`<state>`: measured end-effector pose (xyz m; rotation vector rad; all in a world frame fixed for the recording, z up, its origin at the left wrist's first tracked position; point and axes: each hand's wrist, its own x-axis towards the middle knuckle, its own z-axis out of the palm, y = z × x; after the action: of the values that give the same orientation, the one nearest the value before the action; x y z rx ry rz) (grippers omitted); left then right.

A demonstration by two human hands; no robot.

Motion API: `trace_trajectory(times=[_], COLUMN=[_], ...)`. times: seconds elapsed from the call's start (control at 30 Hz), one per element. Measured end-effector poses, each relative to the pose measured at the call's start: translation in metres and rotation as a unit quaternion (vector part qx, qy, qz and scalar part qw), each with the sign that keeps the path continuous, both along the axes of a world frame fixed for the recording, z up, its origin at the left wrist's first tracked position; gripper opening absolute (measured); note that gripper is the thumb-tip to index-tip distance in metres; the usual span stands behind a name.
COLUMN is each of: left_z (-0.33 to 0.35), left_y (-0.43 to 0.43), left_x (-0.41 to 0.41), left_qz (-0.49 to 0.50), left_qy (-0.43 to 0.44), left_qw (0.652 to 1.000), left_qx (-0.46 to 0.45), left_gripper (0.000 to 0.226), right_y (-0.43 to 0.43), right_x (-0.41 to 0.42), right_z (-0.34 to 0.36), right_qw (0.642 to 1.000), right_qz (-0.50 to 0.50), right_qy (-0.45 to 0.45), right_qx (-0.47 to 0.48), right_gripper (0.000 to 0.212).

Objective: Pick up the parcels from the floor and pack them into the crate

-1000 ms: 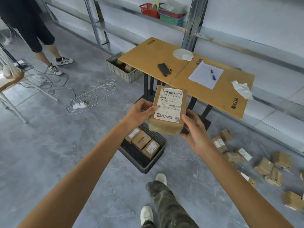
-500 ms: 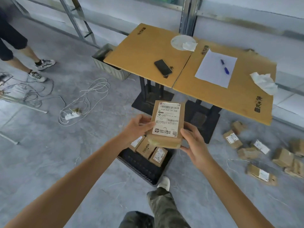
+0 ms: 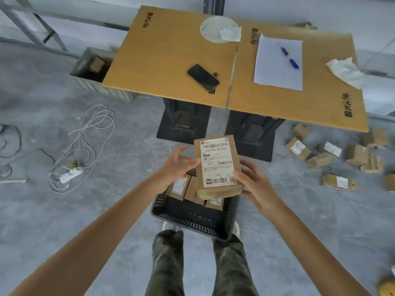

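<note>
A brown cardboard parcel [image 3: 217, 165] with a white shipping label is held between both hands, above the black plastic crate [image 3: 192, 218] on the floor by my feet. My left hand [image 3: 178, 165] touches its left edge with thumb and fingers spread. My right hand [image 3: 254, 182] grips its lower right corner, thumb on the label. Inside the crate lie three smaller parcels [image 3: 179, 186], partly hidden by the held one. Several more parcels [image 3: 298, 148] lie scattered on the floor at the right.
Two wooden tables [image 3: 171, 67] on black bases stand right behind the crate, carrying a phone [image 3: 203, 77], paper with a pen [image 3: 279, 63] and tissues. A grey bin [image 3: 94, 69] sits behind the left table. White cables and a power strip [image 3: 70, 174] lie on the floor at left.
The view has tilted downward and closer to the crate. The parcel has dropped lower, over the crate. My left hand's fingers have loosened and spread on its edge.
</note>
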<state>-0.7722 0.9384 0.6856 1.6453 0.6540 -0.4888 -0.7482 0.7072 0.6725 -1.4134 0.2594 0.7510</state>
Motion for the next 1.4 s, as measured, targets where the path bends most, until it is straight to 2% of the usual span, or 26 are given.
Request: trace_trajectory(times=[0.1, 0.2, 0.33, 0.4, 0.47, 0.57, 0.63, 0.7, 0.77, 0.83, 1.0, 1.07, 1.2, 1.4], left_z=[0.001, -0.001, -0.007, -0.015, -0.025, -0.050, -0.073, -0.100, -0.136, -0.169, -0.287, -0.342, -0.453, -0.580], left_y=[0.043, 0.076, 0.100, 0.105, 0.108, 0.112, 0.115, 0.118, 0.119, 0.118, 0.106, 0.098, 0.094, 0.102], left_x=[0.009, 0.014, 0.022, 0.025, 0.026, 0.027, 0.025, 0.018, 0.007, -0.008, -0.047, -0.063, -0.087, -0.106], left_qz=[-0.041, -0.049, 0.020, 0.053, 0.062, 0.055, 0.029, -0.042, -0.112, -0.159, -0.176, -0.178, -0.194, -0.230], left_qy=[0.012, -0.001, -0.025, -0.036, -0.043, -0.021, 0.001, 0.020, 0.044, 0.073, 0.103, 0.142, 0.201, 0.247], left_qw=[0.999, 0.997, 0.996, 0.995, 0.995, 0.995, 0.999, 0.998, 0.987, 0.977, 0.972, 0.968, 0.945, 0.930], left_qx=[-0.009, -0.054, -0.080, -0.078, -0.069, -0.075, -0.032, 0.050, 0.106, 0.125, 0.114, 0.109, 0.170, 0.144], left_gripper=[0.071, 0.044, 0.045, 0.041, 0.037, 0.035, 0.034, 0.034, 0.037, 0.038, 0.048, 0.046, 0.036, 0.051], right_y=[0.036, 0.072, 0.109, 0.123, 0.138, 0.154, 0.157, 0.156, 0.154, 0.149, 0.148, 0.149, 0.158, 0.186], right_x=[-0.014, -0.022, -0.022, -0.021, -0.023, -0.023, -0.020, -0.020, -0.022, -0.029, -0.054, -0.065, -0.088, -0.108], right_z=[0.002, 0.006, 0.001, -0.007, -0.018, -0.042, -0.062, -0.087, -0.119, -0.148, -0.265, -0.321, -0.437, -0.579], right_qw=[1.000, 1.000, 0.990, 0.989, 0.989, 0.986, 0.982, 0.978, 0.976, 0.974, 0.962, 0.954, 0.944, 0.925], right_qz=[-0.003, -0.006, -0.130, -0.139, -0.142, -0.165, -0.182, -0.194, -0.187, -0.165, -0.096, -0.059, -0.035, 0.022], right_qy=[0.015, 0.003, -0.026, 0.011, 0.047, 0.022, 0.000, 0.021, 0.045, 0.060, 0.095, 0.107, 0.166, 0.214], right_qx=[0.024, 0.028, -0.044, -0.049, -0.005, -0.015, -0.046, -0.069, -0.102, -0.146, -0.239, -0.275, -0.282, -0.312], right_gripper=[0.043, 0.051, 0.041, 0.047, 0.061, 0.065, 0.058, 0.056, 0.054, 0.053, 0.044, 0.042, 0.041, 0.054])
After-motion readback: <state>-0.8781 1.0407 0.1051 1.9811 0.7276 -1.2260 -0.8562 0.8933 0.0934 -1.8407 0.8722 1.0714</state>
